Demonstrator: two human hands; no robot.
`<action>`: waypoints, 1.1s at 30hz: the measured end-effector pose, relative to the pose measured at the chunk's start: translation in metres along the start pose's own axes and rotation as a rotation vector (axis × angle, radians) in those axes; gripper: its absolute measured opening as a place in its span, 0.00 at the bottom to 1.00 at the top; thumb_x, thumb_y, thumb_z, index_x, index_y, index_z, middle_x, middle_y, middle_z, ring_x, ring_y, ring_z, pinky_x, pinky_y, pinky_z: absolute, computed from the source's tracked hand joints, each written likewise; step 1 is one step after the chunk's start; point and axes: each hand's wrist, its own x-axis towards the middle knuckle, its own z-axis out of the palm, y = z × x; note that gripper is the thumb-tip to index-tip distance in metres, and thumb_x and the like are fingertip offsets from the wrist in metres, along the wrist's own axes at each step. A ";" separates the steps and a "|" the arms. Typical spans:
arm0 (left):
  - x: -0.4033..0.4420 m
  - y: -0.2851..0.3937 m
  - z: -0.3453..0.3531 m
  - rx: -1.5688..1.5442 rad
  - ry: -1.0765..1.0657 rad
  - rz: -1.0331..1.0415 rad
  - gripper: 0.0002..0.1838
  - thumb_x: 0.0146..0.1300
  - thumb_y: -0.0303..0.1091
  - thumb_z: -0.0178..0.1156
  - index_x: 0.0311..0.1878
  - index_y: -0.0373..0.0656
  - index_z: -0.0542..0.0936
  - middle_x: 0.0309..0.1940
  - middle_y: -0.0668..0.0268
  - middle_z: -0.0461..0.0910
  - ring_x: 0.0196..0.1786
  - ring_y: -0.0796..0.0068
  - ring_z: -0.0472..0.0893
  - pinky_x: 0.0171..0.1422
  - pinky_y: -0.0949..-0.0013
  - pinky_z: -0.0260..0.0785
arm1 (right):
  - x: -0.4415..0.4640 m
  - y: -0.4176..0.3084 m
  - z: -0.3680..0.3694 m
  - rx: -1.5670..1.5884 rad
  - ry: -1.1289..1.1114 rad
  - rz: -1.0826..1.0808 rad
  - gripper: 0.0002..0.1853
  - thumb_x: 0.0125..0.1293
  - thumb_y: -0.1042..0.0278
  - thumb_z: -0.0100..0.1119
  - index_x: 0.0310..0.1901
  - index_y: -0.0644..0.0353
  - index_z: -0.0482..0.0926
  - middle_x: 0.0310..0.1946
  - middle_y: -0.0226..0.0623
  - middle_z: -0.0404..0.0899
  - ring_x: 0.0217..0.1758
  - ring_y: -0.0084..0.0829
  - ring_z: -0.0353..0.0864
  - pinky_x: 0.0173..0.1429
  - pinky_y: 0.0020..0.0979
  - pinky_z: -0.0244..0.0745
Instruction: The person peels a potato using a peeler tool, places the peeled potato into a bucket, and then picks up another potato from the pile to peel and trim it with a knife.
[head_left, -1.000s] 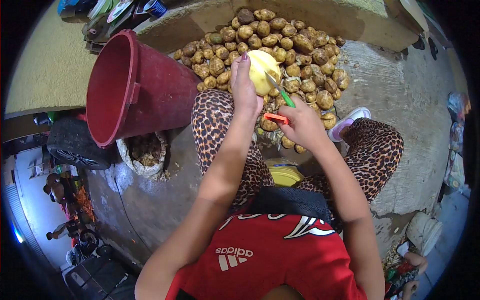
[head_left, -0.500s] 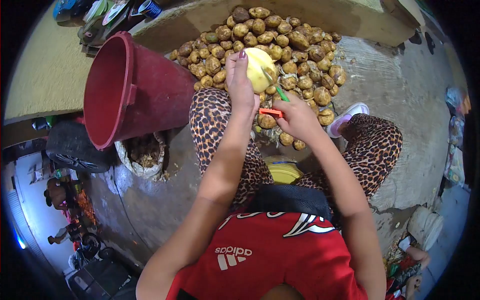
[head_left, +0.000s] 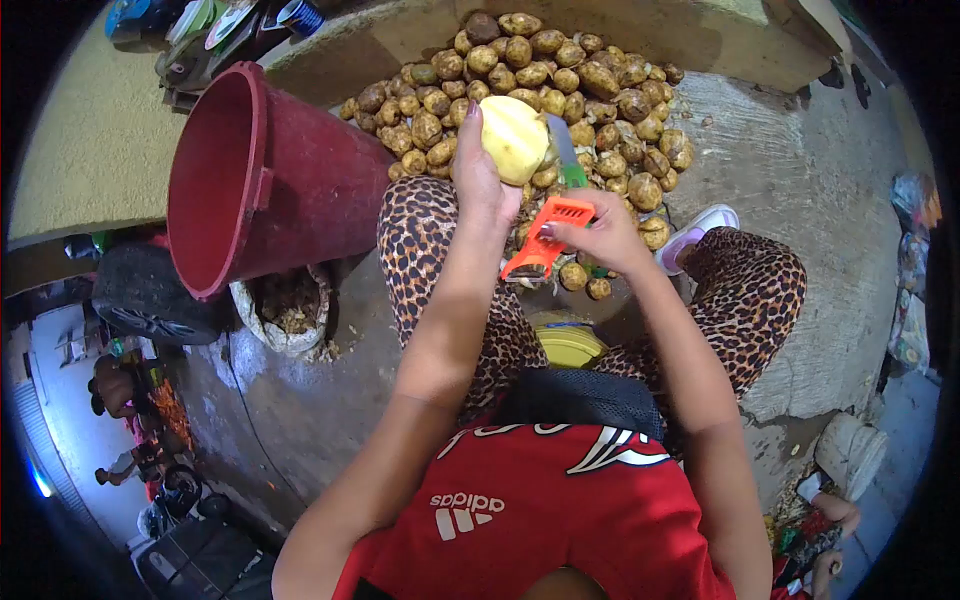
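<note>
While the left hand (head_left: 486,185) grips the peeled potato (head_left: 512,142) at upper centre of the frame, the right hand (head_left: 608,236) clasps both knife (head_left: 562,143) and orange peeler (head_left: 547,236); the knife has swung off the potato's face, the peeler now shows broadside, and cutting appears paused.

A rough grey concrete floor (head_left: 790,190) spreads around, paler on the right, darker on the left, where a thin dark line crosses it. A low, yellowish plastered wall (head_left: 680,45) edges the far side. At lower left, a small bluish-white light (head_left: 38,478) glows near the picture's edge.
</note>
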 end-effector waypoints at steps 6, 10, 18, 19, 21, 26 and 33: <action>0.000 0.003 0.001 -0.023 0.044 -0.029 0.20 0.63 0.47 0.49 0.50 0.42 0.71 0.43 0.59 0.77 0.46 0.63 0.78 0.49 0.59 0.72 | -0.002 0.004 -0.004 0.017 0.049 -0.007 0.09 0.54 0.69 0.64 0.34 0.64 0.79 0.27 0.27 0.77 0.31 0.16 0.73 0.36 0.21 0.70; 0.001 0.003 -0.011 -0.029 -0.056 -0.178 0.21 0.57 0.44 0.54 0.48 0.40 0.71 0.40 0.57 0.77 0.42 0.61 0.78 0.40 0.61 0.73 | -0.003 0.005 -0.012 -0.007 0.127 -0.044 0.09 0.54 0.69 0.64 0.34 0.64 0.79 0.28 0.27 0.77 0.31 0.16 0.74 0.36 0.21 0.70; 0.000 0.004 -0.018 -0.058 -0.075 -0.322 0.19 0.57 0.45 0.54 0.46 0.41 0.73 0.36 0.58 0.77 0.35 0.63 0.78 0.34 0.66 0.72 | -0.001 -0.007 -0.034 -0.273 0.209 -0.120 0.11 0.54 0.65 0.61 0.37 0.60 0.78 0.25 0.35 0.77 0.27 0.26 0.75 0.36 0.25 0.72; 0.001 0.003 -0.019 -0.046 -0.044 -0.297 0.20 0.57 0.46 0.54 0.46 0.42 0.72 0.36 0.59 0.78 0.36 0.64 0.78 0.33 0.65 0.72 | 0.002 -0.012 -0.034 -0.494 0.158 -0.232 0.11 0.53 0.65 0.60 0.37 0.59 0.78 0.25 0.37 0.77 0.26 0.30 0.75 0.35 0.27 0.72; 0.003 -0.004 -0.018 -0.019 0.018 -0.244 0.20 0.59 0.49 0.53 0.47 0.44 0.72 0.36 0.62 0.78 0.37 0.67 0.79 0.32 0.64 0.72 | -0.006 -0.020 -0.023 -0.746 0.088 -0.292 0.09 0.50 0.65 0.58 0.32 0.57 0.77 0.28 0.43 0.71 0.28 0.40 0.74 0.33 0.34 0.71; 0.008 -0.014 -0.022 -0.158 0.104 -0.247 0.19 0.62 0.50 0.49 0.46 0.44 0.73 0.36 0.61 0.77 0.36 0.65 0.77 0.36 0.63 0.72 | -0.008 -0.021 0.009 -1.032 0.040 -0.177 0.07 0.46 0.69 0.58 0.29 0.57 0.76 0.31 0.42 0.67 0.35 0.39 0.75 0.35 0.38 0.72; 0.005 -0.014 -0.016 -0.123 0.126 -0.247 0.19 0.61 0.48 0.49 0.46 0.43 0.72 0.37 0.61 0.77 0.37 0.63 0.76 0.38 0.64 0.72 | -0.006 -0.011 0.011 -1.072 0.093 -0.190 0.06 0.45 0.71 0.59 0.28 0.57 0.77 0.31 0.42 0.67 0.33 0.40 0.74 0.35 0.38 0.72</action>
